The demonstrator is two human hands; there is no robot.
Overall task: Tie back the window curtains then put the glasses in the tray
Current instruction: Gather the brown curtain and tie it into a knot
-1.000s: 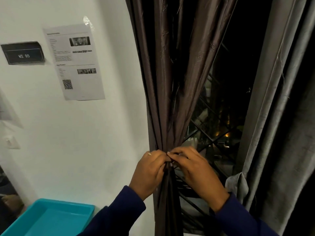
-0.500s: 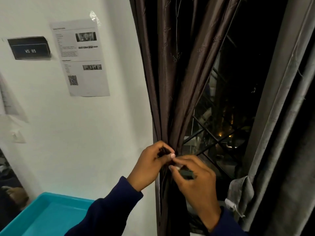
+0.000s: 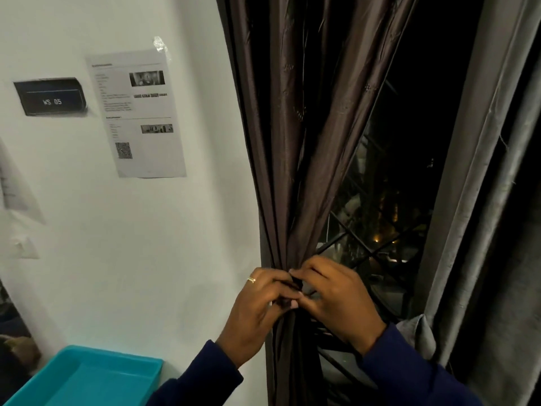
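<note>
The dark brown left curtain [image 3: 295,148] hangs gathered into a narrow bunch beside the white wall. My left hand [image 3: 257,315] and my right hand [image 3: 336,300] meet at the gathered waist of the curtain. Both pinch a thin dark tie-back [image 3: 297,284] wrapped round the bunch, fingertips almost touching. The grey right curtain [image 3: 480,200] hangs at the right side of the window. A turquoise tray [image 3: 87,379] sits at the lower left, nothing visible in it. No glasses are in view.
The dark window with a metal lattice grille [image 3: 377,247] lies between the two curtains. A printed sheet [image 3: 137,115] and a black "WS 05" sign [image 3: 51,96] are stuck on the white wall. A wall switch [image 3: 25,246] is at the left.
My hands have shifted at the curtain's waist: the right hand pulled down and away half a second ago, then came back up against the left hand.
</note>
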